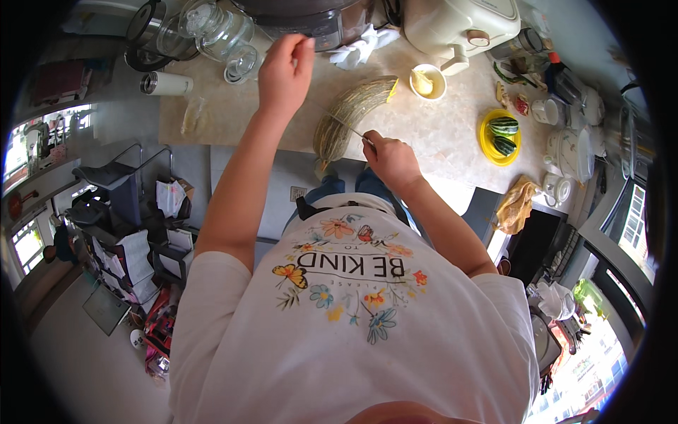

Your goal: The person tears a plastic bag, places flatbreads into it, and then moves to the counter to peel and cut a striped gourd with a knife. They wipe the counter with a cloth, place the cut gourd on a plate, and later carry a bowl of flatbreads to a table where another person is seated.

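A long, curved, ribbed squash [347,114] lies on the counter before me, a yellow edge showing at its far right end. My right hand [392,159] grips the handle of a knife [341,121]. The thin blade runs across the squash up and to the left; how deep it sits cannot be told. Raised to the left of the squash is my left hand [286,74], its fingers curled in and nothing visible in them. It looks apart from both squash and knife.
Beyond the squash stand a white bowl [428,82] with a pale yellow piece, a cream appliance [455,26] and a dark cooker [318,21]. Glass jars [228,37] and a white flask [167,84] are at left. Right is a yellow plate [500,159] with two green striped pieces.
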A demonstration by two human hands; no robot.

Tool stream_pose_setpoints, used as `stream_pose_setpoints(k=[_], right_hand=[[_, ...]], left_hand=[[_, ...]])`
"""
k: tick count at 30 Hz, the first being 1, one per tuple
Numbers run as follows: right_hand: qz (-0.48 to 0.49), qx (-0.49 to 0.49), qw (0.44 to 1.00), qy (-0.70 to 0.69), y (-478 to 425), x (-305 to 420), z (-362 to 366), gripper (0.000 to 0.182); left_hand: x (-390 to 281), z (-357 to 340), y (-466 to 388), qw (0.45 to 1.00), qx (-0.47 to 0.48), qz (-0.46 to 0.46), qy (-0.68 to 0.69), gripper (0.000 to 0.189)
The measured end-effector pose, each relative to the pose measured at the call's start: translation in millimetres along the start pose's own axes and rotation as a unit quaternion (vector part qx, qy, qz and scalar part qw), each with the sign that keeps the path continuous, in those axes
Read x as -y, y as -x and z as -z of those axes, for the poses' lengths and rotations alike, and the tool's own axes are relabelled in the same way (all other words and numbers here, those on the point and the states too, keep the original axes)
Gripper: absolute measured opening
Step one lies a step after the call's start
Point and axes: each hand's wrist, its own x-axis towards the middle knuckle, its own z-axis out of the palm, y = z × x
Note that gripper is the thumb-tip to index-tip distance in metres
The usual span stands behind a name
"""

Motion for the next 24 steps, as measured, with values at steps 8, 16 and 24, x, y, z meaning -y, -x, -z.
stream_pose_setpoints(k=[8,16,24], right_hand=[[0.008,-0.01,1.0,0.015,1.2,-2.3,0.1,0.016],[0.002,-0.015,1.0,-0.009,-1.5,-4.8,0.5,0.016],[0.0,-0.007,1.0,-0.023,-7.2,-10.0,1.7,0.016]], left_hand=[[8.8,-37.1,6.4,0.987,0.119,-0.073,-0.085,0.023],[3.7,-38.9,0.4,0.98,0.155,-0.079,-0.101,0.024],[12.1,-47.7,-0.8,0.968,0.187,-0.095,-0.14,0.028]])
